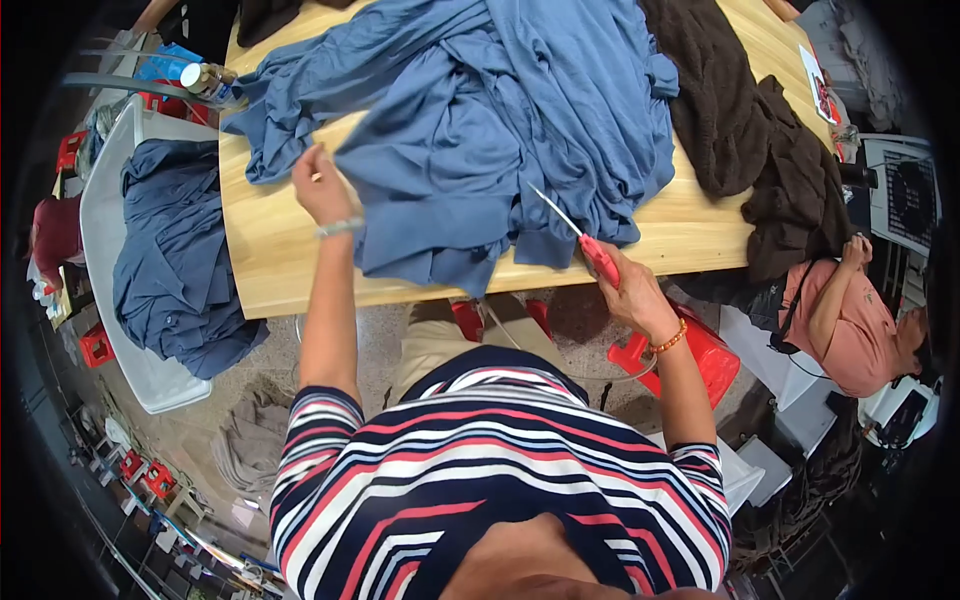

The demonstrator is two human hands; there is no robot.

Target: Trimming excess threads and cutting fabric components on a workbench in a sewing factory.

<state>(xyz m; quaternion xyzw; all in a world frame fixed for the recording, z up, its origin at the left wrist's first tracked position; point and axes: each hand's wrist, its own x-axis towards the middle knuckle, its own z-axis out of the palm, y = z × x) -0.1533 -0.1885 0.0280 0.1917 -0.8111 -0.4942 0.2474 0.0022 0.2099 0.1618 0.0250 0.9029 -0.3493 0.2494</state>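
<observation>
Blue knit garments [440, 150] lie crumpled over the middle of the table, their ribbed edges hanging toward me at the front. My right hand [634, 292], at the front right of this pile, grips red-handled scissors [598, 258]. Their slim metal tip points up and left, just over the blue cloth. My left hand [324, 190] is raised at the pile's left side, beside a blue sleeve. Its fingers are curled in toward the thumb; whatever they pinch, if anything, is too small to make out.
Dark brown garments [700, 90] cover the table's right side. On the left, a white tub [100, 215] holds dark blue clothes [180, 260]. A bottle [205, 82] stands at the left table edge. A red stool [700, 355] and a person in pink [862, 325] are at right.
</observation>
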